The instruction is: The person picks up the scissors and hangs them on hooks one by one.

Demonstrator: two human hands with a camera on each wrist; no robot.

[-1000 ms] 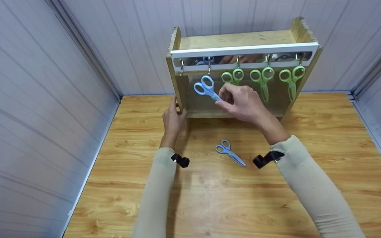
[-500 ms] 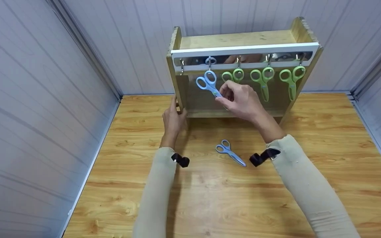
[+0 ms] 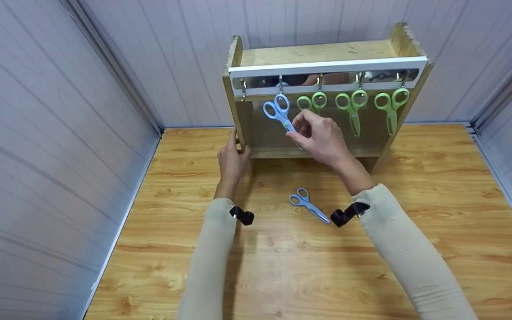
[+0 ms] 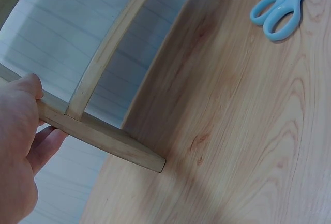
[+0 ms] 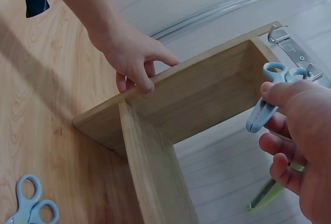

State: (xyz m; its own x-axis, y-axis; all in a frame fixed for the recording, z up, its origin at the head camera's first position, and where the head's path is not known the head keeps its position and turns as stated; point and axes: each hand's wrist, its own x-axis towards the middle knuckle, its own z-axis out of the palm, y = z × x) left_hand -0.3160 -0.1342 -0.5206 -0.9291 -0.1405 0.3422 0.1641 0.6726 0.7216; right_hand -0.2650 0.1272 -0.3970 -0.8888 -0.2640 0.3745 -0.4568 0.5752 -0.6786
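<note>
My right hand [image 3: 322, 135] pinches light blue scissors [image 3: 280, 112] by the blade end, handles pointing up. One handle loop overlaps the second hook from the left in the head view; in the right wrist view the scissors [image 5: 262, 111] lie between thumb and fingers, loops at the hook. With my left hand [image 3: 233, 162] I grip the left side panel of the wooden rack [image 3: 249, 133], thumb and fingers on either side of the board [image 4: 98, 131]. A second pair of blue scissors [image 3: 310, 205] lies on the table in front of the rack.
Green scissors [image 3: 352, 106] hang from the three right-hand hooks, one pair partly behind my right hand. The leftmost hook [image 3: 244, 90] on the white-edged rail [image 3: 327, 66] holds nothing. Pale panel walls [image 3: 60, 155] stand behind and beside the wood-grain table [image 3: 158, 249].
My right hand has moved the blue scissors slightly up and right, bringing a handle loop from below the second hook onto it in view. The left hand keeps its grip.
</note>
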